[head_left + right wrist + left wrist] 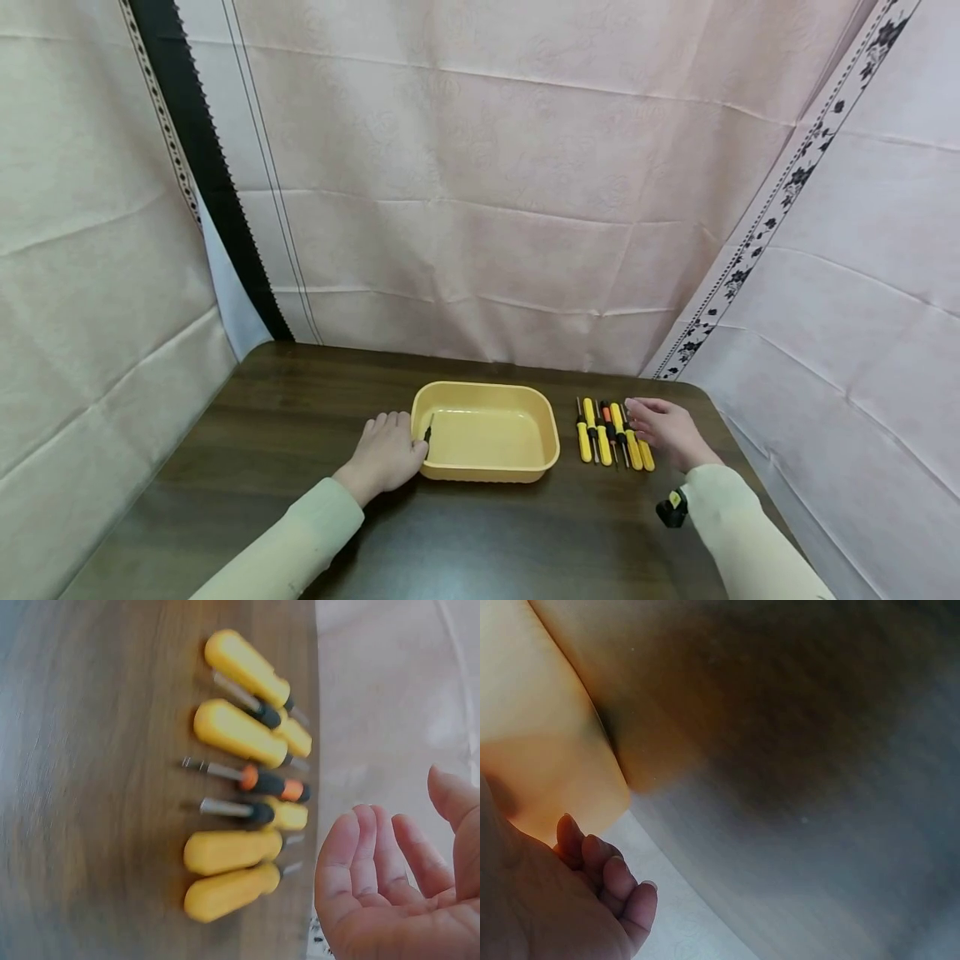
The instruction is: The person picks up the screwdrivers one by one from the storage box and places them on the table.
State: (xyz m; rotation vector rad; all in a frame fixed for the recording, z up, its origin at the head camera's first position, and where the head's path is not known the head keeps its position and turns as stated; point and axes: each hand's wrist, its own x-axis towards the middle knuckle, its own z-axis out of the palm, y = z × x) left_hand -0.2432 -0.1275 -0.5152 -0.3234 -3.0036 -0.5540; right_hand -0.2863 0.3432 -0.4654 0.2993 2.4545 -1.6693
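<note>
A yellow plastic tray (pixel 487 473) stands on the table. My left hand (pixel 386 454) grips its left wall, thumb over the rim and fingers outside; in the left wrist view the fingers (pixel 640 911) are curled by the tray's corner. Inside, along the left wall, lies a screwdriver (pixel 429 429) with a thin shaft and dark collar, its handle hidden. To the right is a row of several yellow-and-black screwdrivers (pixel 232 851), with one black-and-orange screwdriver (pixel 276 784) among them. My right hand (pixel 667 429) hovers at the row's right end, fingers loosely bent, holding nothing.
The dark wooden table (pixel 480 542) has rounded far corners. A pale cloth (pixel 465 208) hangs behind its far edge, and more cloth hangs at both sides. A small black device (pixel 672 508) sits at my right wrist.
</note>
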